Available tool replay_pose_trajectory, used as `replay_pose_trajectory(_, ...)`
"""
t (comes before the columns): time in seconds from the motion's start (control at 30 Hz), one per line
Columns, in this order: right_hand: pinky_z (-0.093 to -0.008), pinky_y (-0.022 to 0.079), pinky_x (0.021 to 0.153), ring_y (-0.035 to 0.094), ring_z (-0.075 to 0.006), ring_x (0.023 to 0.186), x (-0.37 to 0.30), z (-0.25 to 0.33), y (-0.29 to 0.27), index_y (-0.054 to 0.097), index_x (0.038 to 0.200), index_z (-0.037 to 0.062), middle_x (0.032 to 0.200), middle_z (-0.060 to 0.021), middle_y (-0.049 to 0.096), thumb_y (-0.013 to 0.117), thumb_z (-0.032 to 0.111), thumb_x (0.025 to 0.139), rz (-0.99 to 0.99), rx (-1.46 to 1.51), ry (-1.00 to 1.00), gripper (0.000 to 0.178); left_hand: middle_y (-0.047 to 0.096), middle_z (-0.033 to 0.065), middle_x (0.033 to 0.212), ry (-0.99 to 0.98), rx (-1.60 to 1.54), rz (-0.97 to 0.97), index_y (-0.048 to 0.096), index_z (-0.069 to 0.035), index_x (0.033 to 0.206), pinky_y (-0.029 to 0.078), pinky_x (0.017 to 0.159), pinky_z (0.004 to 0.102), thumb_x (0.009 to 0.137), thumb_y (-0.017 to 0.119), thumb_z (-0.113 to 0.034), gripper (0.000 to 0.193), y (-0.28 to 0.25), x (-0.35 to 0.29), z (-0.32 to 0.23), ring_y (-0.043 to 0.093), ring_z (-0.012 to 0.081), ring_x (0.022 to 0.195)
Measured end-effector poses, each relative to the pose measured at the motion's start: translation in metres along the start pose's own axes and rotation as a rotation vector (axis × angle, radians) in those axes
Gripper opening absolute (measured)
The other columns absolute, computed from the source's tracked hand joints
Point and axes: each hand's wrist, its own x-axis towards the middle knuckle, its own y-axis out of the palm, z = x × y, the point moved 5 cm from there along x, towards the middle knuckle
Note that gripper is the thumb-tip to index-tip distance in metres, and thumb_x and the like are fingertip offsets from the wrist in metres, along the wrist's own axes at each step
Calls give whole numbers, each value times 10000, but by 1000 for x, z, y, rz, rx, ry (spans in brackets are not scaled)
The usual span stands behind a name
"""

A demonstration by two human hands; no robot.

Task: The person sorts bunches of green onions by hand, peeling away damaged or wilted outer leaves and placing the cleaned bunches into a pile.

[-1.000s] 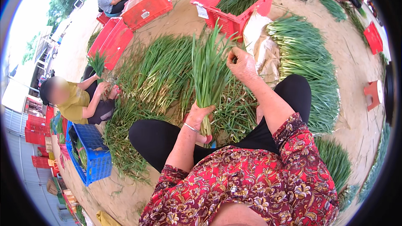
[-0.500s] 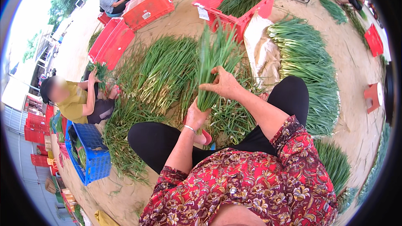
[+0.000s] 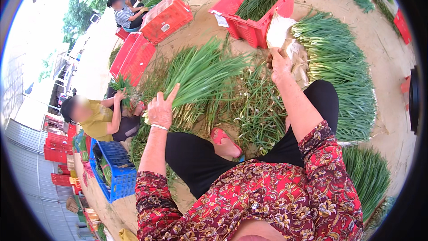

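Observation:
My left hand (image 3: 160, 112) is closed round the pale root ends of a bunch of long green chives (image 3: 200, 76), its index finger laid along the stalks. The leaves fan out to the right, over a loose heap of uncut-looking chives (image 3: 180, 118). Farther right, my right hand (image 3: 280, 64) is raised in front of a white sack (image 3: 279, 31), with its fingers curled together; whether anything small is in them I cannot make out. Scattered stalks and trimmings (image 3: 256, 107) lie on the ground between my legs.
Neatly stacked chives (image 3: 341, 76) lie to the right, with another pile (image 3: 366, 176) nearer. A red crate (image 3: 254, 15) holding greens stands ahead. At left are a red crate (image 3: 133, 58), a blue basket (image 3: 122, 180) and a person in a yellow top (image 3: 96, 118) handling greens.
The chive bunch has gone from upright between both hands to tilted rightward in my left hand, which moved left. My right hand has let go of it and moved right.

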Motion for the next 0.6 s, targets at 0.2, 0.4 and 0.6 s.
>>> replay_pose_trajectory(0.2,-219,436,654,505,-75,689,-18,0,26,584,946,55,800,16,560,580,8,845,183,-291,-492,111,522,68,873,95,121,-124,369,-443,1431,482,617,377,776,572,-21,806,-42,10,33,575,247,713)
replay_pose_trajectory(0.4,-219,453,683,556,-59,735,-40,16,43,634,919,28,787,7,615,604,84,890,398,-369,-503,69,567,75,951,120,128,-211,456,-381,1399,474,645,369,771,571,-21,733,-71,-3,33,579,250,769)
replay_pose_trajectory(0.6,-238,463,661,546,-69,701,-42,35,38,611,900,2,752,1,596,546,132,954,430,-252,-416,156,609,92,1018,84,79,-306,490,-237,1382,488,658,371,779,557,12,656,-100,-31,35,611,258,789)
